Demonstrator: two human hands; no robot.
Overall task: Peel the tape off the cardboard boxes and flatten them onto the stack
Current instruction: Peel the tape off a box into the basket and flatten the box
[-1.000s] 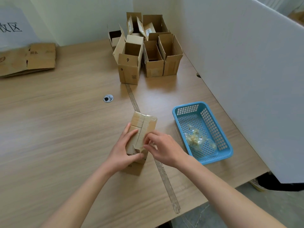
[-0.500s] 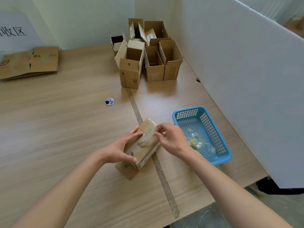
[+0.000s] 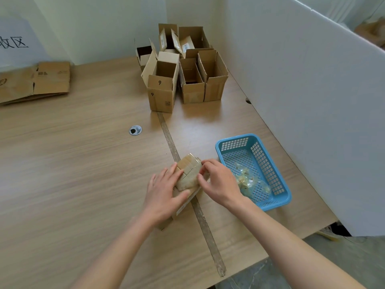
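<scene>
- Cardboard box, small and brown, stands tilted on the wooden counter just left of the blue basket; half a second ago it leaned further from the person, and now it sits more upright between both hands.
- Left hand lies over the box's near-left side, its fingers spread along the top and its thumb pressing the front face; earlier this hand sat lower and further left.
- Right hand has drawn in over the box's right edge, its fingers curled and pinching the clear tape; the exact pinch point is hidden behind the knuckles.
- Tape looks glossy and wrinkled across the top seam, with the corrugated edge showing beneath it.
- Lower part of the box is covered by the left hand and wrist, so its base on the counter cannot be made out.
- Blue basket is a plastic lattice tray holding crumpled clear tape scraps.
- Open boxes cluster at the far corner, upright with flaps raised, two marked 9.
- Flattened stack lies at the far left, cut off by the frame edge.
- White partition stands along the right side of the counter.
</scene>
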